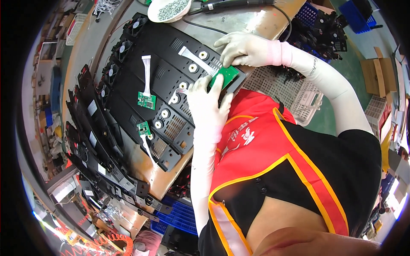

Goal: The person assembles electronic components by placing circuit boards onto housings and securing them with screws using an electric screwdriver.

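Note:
My left hand (208, 101), in a white glove, grips a green circuit board (229, 76) between thumb and fingers. A white ribbon cable (197, 60) runs from the board toward the upper left. My gloved right hand (243, 49) has its fingers bent, tips at the board's upper edge; whether they pinch something small is hidden. Under both hands lie black slotted panels (164, 64) side by side, bearing several white round plastic pieces (193, 68). Two smaller green boards with white cables rest on the panels: one board (146, 100) left of my left hand, another board (143, 128) nearer.
A white bowl (154, 16) of small screws and a black electric screwdriver (230, 5) lie at the bench's far side. More black panel assemblies (96, 136) are stacked at left. A white plastic basket (305, 102) stands right of the bench, blue crates (181, 217) below its near end.

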A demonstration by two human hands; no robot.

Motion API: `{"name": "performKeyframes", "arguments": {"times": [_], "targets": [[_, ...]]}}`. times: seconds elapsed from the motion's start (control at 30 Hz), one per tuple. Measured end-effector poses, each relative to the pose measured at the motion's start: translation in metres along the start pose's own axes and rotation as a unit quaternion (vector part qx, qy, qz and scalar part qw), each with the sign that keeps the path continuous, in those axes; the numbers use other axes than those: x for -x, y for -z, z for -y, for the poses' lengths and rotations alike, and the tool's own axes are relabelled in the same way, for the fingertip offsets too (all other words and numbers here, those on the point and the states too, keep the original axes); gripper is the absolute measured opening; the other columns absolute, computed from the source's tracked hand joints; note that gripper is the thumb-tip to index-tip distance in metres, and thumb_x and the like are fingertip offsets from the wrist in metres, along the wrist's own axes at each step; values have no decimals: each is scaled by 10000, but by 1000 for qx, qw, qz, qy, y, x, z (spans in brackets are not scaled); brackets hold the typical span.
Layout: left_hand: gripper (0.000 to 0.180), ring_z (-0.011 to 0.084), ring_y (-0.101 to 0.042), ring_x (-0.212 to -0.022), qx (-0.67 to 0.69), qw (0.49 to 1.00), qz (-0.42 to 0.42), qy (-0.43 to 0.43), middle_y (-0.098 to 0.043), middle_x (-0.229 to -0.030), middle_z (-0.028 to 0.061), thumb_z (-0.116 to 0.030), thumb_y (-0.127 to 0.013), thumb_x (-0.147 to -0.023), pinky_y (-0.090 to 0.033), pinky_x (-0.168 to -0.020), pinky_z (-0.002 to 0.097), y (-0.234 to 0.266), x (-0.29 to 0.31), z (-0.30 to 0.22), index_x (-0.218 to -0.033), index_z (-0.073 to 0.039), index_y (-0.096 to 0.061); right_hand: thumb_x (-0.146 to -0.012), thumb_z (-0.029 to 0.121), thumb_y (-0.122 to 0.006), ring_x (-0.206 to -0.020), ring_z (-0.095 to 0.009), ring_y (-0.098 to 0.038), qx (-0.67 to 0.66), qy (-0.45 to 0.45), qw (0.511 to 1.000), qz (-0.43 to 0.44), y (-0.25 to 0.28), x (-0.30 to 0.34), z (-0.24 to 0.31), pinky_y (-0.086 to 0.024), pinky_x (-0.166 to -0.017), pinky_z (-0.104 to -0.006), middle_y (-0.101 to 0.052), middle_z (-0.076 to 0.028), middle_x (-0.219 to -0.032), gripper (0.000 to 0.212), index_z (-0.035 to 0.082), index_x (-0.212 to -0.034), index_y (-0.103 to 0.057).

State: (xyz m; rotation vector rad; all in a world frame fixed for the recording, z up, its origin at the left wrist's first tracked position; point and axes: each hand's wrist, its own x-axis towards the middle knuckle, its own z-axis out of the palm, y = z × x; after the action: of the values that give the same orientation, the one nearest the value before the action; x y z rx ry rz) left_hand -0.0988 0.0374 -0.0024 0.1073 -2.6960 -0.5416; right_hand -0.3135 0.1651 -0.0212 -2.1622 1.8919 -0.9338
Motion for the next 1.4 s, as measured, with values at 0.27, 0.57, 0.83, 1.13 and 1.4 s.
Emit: {"name": "performKeyframes", "arguments": {"times": [0.27, 0.57, 0.83, 1.13, 1.4], "targets": [[394, 338, -549, -995, 68, 997, 13, 42, -589, -1016, 151, -163, -756, -691, -417, -900, 466, -5, 7, 4, -1068, -85, -673, -785, 166, -680, -1242, -295, -491, 5, -8, 999, 38, -1, 6, 26, -407, -1026, -428, -655, -50, -1104, 199, 99, -970, -710], [305, 280, -567, -1078, 27, 969, -189, 160, -620, -1115, 123, -16, -673, -769, -430, -963, 390, 30, 53, 20, -1072, -44, -667, -771, 119, -684, -1204, -281, -500, 6, -43, 999, 14, 1, 7, 38, -413, -996, -415, -641, -28, -1071, 164, 78, -929, -667], [408, 300, -560, -984, -20, 972, -146, 185, -613, -1048, 112, -166, -780, -711, -421, -898, 424, 27, 89, 20, -1086, -79, -646, -788, 200, -703, -1197, -282, -515, 27, -14, 1000, -7, 8, -35, 57, -410, -1014, -414, -616, -88, -1138, 282, 87, -1041, -646], [550, 324, -567, -1015, -47, 980, -23, 194, -614, -1109, 137, -276, -811, -674, -437, -879, 446, 33, 65, 30, -1162, -93, -637, -755, 228, -721, -1201, -277, -514, 76, 79, 991, 79, -37, -81, 71, -408, -1027, -413, -621, -77, -1159, 304, 93, -1027, -696], [525, 311, -548, -1046, -12, 983, 1, 181, -625, -1116, 124, -308, -797, -675, -409, -937, 425, 37, 69, 34, -1137, -96, -662, -685, 197, -771, -1177, -278, -518, 15, 34, 991, 130, -38, -78, 78, -387, -1045, -401, -640, -81, -1013, 264, 75, -897, -672]]}}
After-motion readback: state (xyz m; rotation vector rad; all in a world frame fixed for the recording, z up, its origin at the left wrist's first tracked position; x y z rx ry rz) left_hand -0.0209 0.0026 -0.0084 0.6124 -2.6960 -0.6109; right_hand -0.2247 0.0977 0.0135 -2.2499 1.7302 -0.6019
